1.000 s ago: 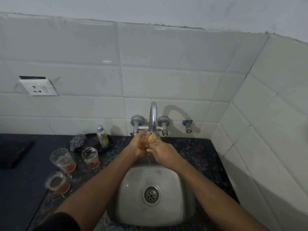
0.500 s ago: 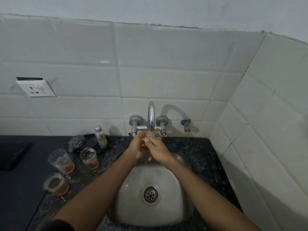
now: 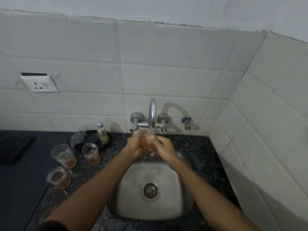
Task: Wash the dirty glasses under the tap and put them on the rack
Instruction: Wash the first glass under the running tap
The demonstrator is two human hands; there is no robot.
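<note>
Both hands, left and right, curled round glass under tap.

Both forearms reach forward toward twelve o'clock and converge. The left hand and right hand meet with curled fingers, cupped together around a glass.

A white electrical socket is mounted on the white tiled wall at the left. On the dark speckled countertop near the wall, a small clear bottle with a pale cap and yellowish liquid stands upright on a black dish. A grey metal scrubber rests on the dish's left edge. A flat black object, too dim to identify, lies far left.
</note>
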